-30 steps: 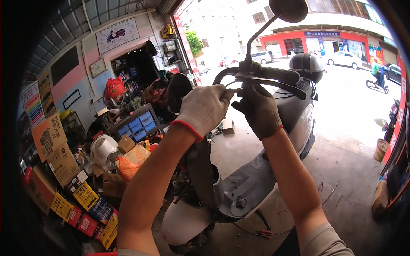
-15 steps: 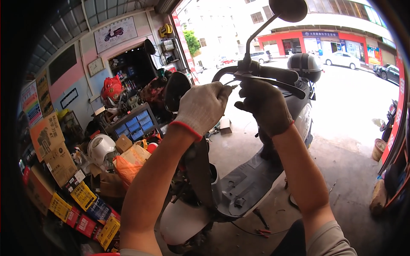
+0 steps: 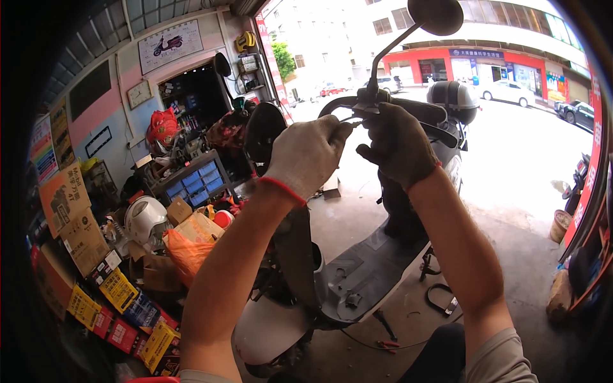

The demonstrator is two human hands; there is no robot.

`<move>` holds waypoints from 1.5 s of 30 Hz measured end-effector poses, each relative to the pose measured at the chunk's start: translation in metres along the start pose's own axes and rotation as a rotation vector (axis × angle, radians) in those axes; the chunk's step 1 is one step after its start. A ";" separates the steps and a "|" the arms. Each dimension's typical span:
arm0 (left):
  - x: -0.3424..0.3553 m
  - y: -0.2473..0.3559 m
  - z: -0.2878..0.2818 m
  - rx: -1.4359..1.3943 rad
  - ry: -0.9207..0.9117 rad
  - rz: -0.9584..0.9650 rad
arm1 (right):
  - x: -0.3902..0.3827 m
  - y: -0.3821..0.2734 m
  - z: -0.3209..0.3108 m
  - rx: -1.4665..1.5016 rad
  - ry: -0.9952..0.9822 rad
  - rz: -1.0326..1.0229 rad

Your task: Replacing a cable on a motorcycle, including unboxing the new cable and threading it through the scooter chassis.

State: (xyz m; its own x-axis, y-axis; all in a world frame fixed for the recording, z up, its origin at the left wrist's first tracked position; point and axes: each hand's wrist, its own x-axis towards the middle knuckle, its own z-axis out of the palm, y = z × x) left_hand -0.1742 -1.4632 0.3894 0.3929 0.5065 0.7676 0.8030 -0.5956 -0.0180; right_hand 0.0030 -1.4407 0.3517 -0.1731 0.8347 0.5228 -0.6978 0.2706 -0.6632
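Observation:
Both my hands wear knitted work gloves and are raised at the handlebar of a scooter [image 3: 364, 274]. My left hand [image 3: 305, 154], in a pale glove with a red cuff, is closed, thumb and forefinger pinching what looks like the end of a thin cable beside the lever mount [image 3: 368, 107]. My right hand [image 3: 403, 145], its glove darkly soiled, has curled fingers up against that mount, with the thumb apart below. What those fingers grip is hidden. The mirror [image 3: 436, 16] rises on its stem above. Behind my right hand run the black grip and brake lever [image 3: 440, 133].
Red-handled pliers [image 3: 387, 345] and a U-shaped lock [image 3: 440, 299] lie on the floor beside the scooter. Small dark parts [image 3: 351, 299] rest on its footboard. At left are cartons [image 3: 85, 242], a white helmet [image 3: 145, 220] and a blue-drawer cabinet [image 3: 195, 184].
My right hand has risen slightly, its fingertips now against the lever mount. The left hand stays pinched at nearly the same spot. The view has shifted a little, showing the U-shaped lock more fully.

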 end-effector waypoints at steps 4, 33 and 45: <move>0.012 -0.020 -0.006 -0.050 -0.019 0.055 | -0.002 0.001 0.008 -0.031 0.093 0.004; 0.039 -0.055 0.011 -0.377 -0.162 0.101 | 0.003 0.004 -0.001 0.001 0.059 0.020; 0.048 -0.074 0.030 -0.482 -0.102 0.125 | 0.000 -0.001 0.003 -0.021 0.079 0.018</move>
State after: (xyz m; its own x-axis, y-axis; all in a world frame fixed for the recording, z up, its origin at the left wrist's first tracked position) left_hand -0.2015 -1.3765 0.4086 0.5336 0.4572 0.7115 0.4584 -0.8634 0.2110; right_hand 0.0017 -1.4419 0.3537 -0.1298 0.8747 0.4671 -0.6803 0.2642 -0.6837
